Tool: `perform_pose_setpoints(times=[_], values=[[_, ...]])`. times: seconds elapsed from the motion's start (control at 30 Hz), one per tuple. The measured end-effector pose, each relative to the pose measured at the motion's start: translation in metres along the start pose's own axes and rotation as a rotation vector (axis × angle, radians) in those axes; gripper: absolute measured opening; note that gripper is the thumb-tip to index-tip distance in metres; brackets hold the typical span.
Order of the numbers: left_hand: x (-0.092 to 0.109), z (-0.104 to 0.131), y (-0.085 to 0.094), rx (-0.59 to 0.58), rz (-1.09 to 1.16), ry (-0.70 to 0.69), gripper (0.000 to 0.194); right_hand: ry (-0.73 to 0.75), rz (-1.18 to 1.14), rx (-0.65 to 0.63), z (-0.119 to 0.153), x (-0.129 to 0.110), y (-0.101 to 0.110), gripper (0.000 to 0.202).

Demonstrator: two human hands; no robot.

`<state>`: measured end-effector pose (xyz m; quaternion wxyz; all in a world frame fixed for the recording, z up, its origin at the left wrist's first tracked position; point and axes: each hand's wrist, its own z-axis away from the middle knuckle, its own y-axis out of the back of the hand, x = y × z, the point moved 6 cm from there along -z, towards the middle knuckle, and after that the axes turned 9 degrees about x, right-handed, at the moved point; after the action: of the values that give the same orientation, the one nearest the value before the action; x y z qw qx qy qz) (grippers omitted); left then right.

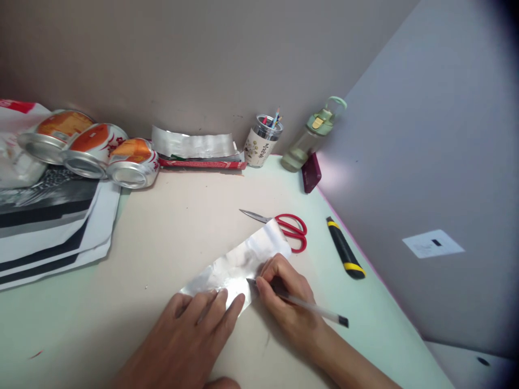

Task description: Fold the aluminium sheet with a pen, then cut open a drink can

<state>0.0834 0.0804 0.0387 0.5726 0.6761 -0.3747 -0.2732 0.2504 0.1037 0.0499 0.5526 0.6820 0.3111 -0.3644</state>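
Observation:
A shiny silver metal sheet [239,265] lies slantwise on the table. My left hand [194,329] rests flat on its lower left end, fingers stretched out and slightly apart. In my right hand [290,297] is a pen [316,309] with a clear barrel and a dark end cap, pinched between thumb and fingers. The pen's tip meets the sheet or hovers just over it; I cannot tell which. Red-handled scissors [298,232] lie partly under the sheet's upper right end, blades pointing left.
A black and yellow utility knife [346,248] lies on the right. Along the back stand cut cans [133,163], stacked metal sheets [194,146], a pen cup [259,143], a green bottle [304,143] and a dark red case [311,173]. Printed papers [97,227] cover the left side.

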Motion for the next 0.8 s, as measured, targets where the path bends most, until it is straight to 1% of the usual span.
perform_pose_setpoints(times=[0.13,0.23,0.43,0.7,0.8], values=[[0.0004,-0.0005,-0.0021,-0.073,0.029,0.058,0.063,-0.005,0.007,0.011,-0.0010,-0.0013,0.0010,0.023],[0.0008,-0.0003,-0.0037,-0.097,0.031,0.074,0.064,-0.014,0.006,0.009,-0.0015,-0.0018,0.0014,0.023],[0.0017,0.0001,-0.0014,-0.052,-0.004,0.053,0.067,-0.016,-0.001,0.001,0.0001,-0.0004,0.0021,0.024],[0.0022,-0.0006,0.0020,-0.018,-0.020,0.046,0.072,-0.029,-0.003,-0.028,0.0009,-0.0004,0.0035,0.025],[0.0013,-0.0016,0.0043,-0.015,-0.024,0.051,0.073,-0.008,0.019,-0.031,0.0002,-0.0026,0.0050,0.025]])
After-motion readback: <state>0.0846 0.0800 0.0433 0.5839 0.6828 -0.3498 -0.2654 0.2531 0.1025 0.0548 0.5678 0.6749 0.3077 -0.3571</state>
